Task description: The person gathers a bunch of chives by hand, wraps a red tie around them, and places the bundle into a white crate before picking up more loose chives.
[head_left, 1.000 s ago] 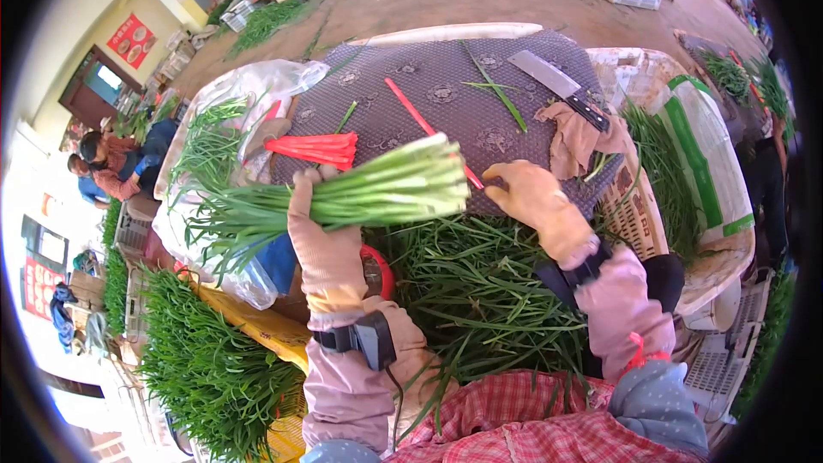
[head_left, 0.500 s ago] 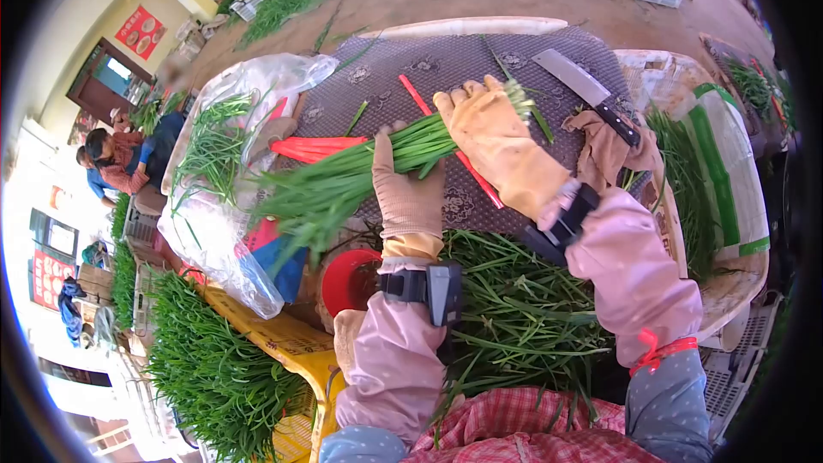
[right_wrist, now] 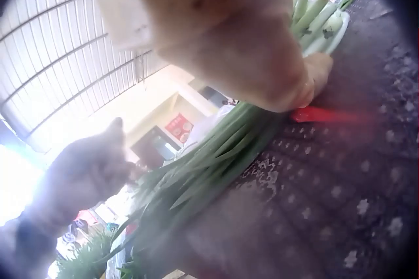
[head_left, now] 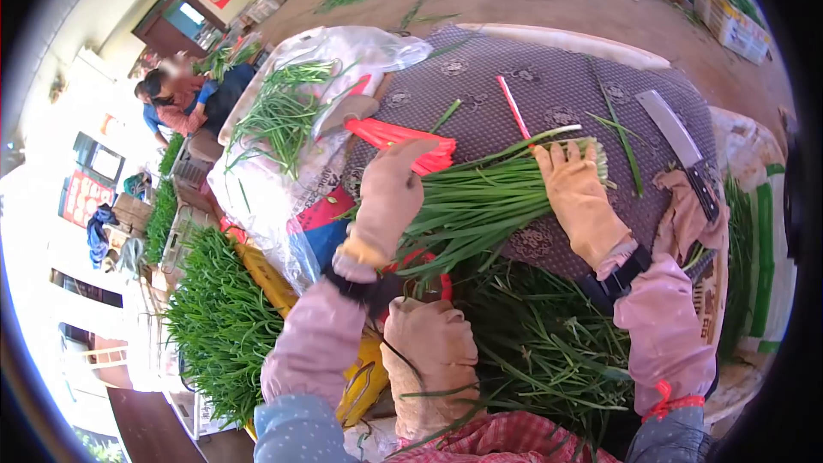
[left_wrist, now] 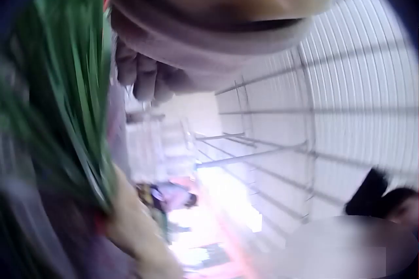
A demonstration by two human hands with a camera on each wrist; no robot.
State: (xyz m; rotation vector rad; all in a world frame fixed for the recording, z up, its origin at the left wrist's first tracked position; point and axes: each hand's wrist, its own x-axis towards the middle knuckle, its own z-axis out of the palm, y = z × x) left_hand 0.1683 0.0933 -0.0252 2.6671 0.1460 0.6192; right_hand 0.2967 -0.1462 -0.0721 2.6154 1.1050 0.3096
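Observation:
A bundle of long green stalks [head_left: 489, 197] lies across the patterned cloth, its pale cut ends to the right. My gloved right hand [head_left: 583, 197] grips it near those ends; in the right wrist view the fingers [right_wrist: 317, 76] curl over the stalks [right_wrist: 222, 155]. One red strip [head_left: 513, 107] runs under the bundle. My gloved left hand [head_left: 390, 201], off the bundle, is raised beside a stack of red strips [head_left: 407, 141], fingers loosely bent and reaching over its edge; contact cannot be told. The left wrist view shows stalks [left_wrist: 72, 83] beside that hand.
A cleaver [head_left: 673, 129] and a brown rag [head_left: 681, 210] lie right on the cloth [head_left: 549, 69]. Loose stalks [head_left: 557, 334] fill the space below its near edge. Plastic sheeting [head_left: 274, 206] with trimmings is left; a yellow crate [head_left: 266, 283] and piled greens [head_left: 214, 317] stand lower left.
My left hand has let go of the bundle and moved left to the red strips. My right hand has come onto the pale ends, and the bundle now lies lower on the cloth. The view has turned.

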